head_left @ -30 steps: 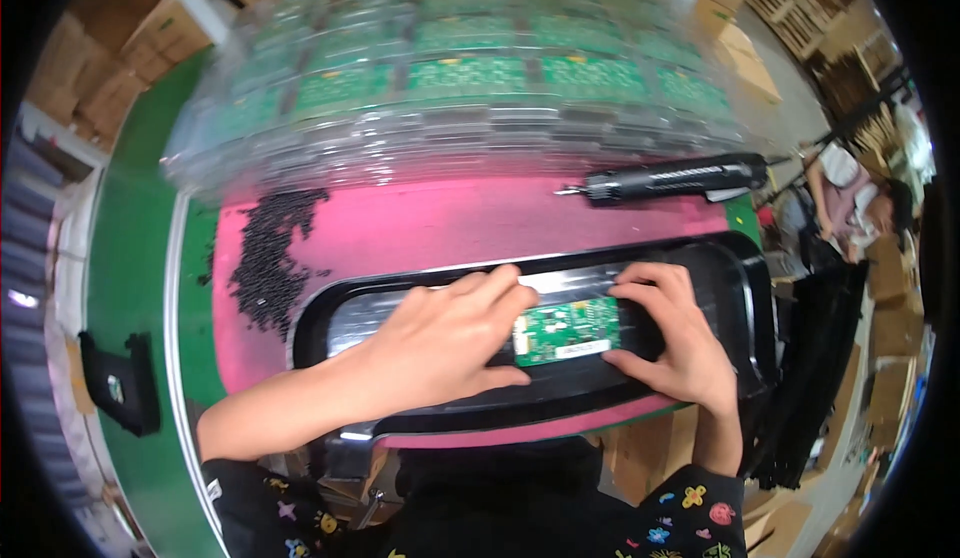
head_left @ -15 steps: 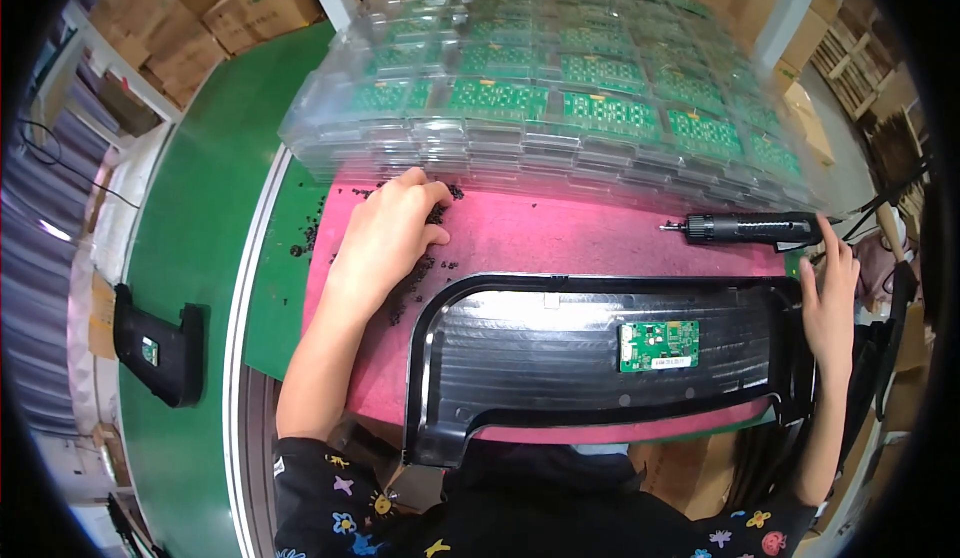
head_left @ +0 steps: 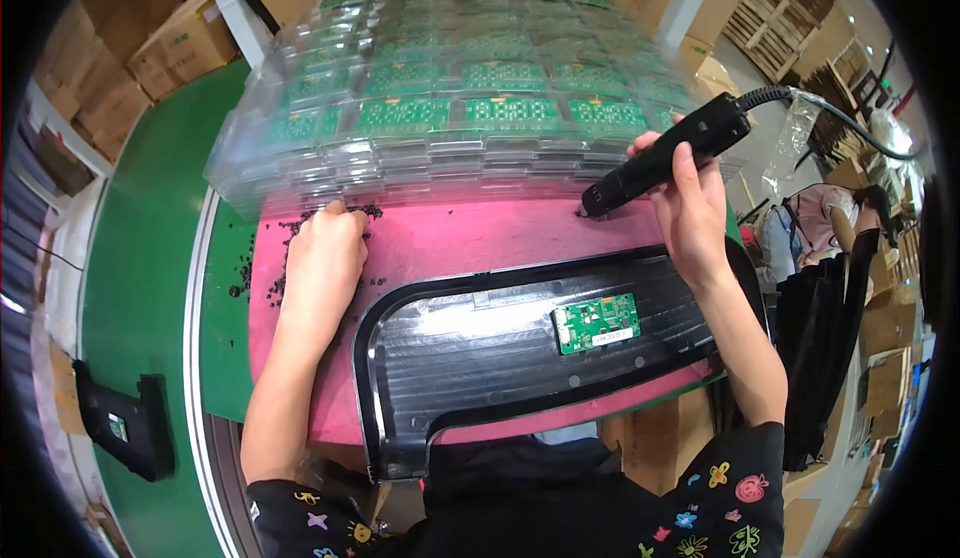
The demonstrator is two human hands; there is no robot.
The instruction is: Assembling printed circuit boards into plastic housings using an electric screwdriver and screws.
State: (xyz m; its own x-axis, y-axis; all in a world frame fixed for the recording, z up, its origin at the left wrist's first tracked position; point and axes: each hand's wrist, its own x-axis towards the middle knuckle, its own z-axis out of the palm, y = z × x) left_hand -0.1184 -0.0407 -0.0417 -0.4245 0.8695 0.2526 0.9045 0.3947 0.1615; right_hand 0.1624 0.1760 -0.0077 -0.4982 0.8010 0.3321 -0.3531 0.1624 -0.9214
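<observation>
My right hand (head_left: pixel 692 213) is wrapped round a black electric screwdriver (head_left: pixel 665 158), held tilted with its tip low over the pink mat (head_left: pixel 480 228). Its cable runs off to the upper right. Among small black screws (head_left: pixel 277 283) at the mat's left side, my left hand (head_left: pixel 328 253) has its fingers curled together; whatever they pinch is hidden. A black plastic cover (head_left: pixel 480 358) lies hollow side up between my forearms. On its inner face rests a small green circuit board (head_left: pixel 596 324) with a white connector.
Stacked clear plastic trays (head_left: pixel 400 173) full of green boards stand behind the mat. Another black cover (head_left: pixel 125 423) with a board lies on the green surface at left. Cardboard boxes (head_left: pixel 185 48) are piled at the back. Another person (head_left: pixel 820 218) sits at far right.
My right hand has left the cover's right edge and picked up the screwdriver, which now tilts tip-down. My left hand's fingers have drawn together at the screws. The whole view has shifted.
</observation>
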